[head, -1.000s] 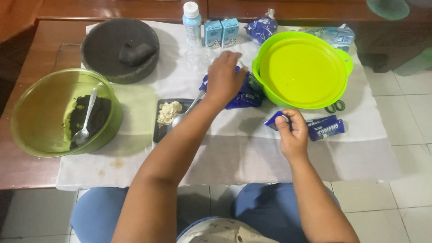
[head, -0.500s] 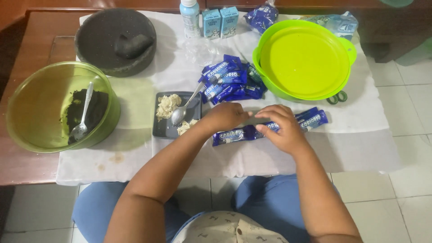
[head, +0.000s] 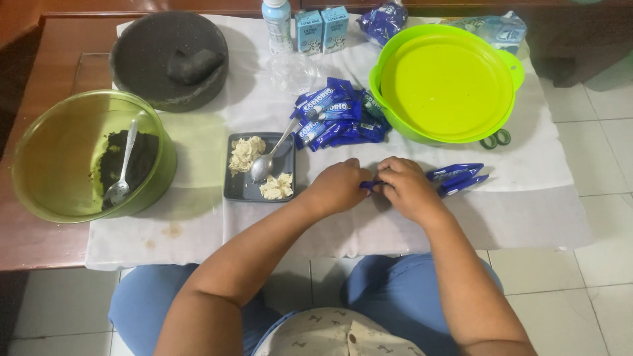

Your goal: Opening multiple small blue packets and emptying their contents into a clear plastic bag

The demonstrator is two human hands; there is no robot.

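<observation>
Left hand (head: 339, 186): closed, pinching one end of a blue snack packet (head: 370, 186)
Right hand (head: 407, 188): closed on the same packet, just above the worktop (head: 422, 224)
Risk: packet may burst, crumbs scattering; grip looks tight
Grey tray (head: 241, 188): cream lumps, spoon
Green bowl (head: 46, 151): dark crumbs, spoon

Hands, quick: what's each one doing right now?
Left hand: closed, pinching one end of a blue snack packet.
Right hand: closed, gripping the same packet.
</observation>
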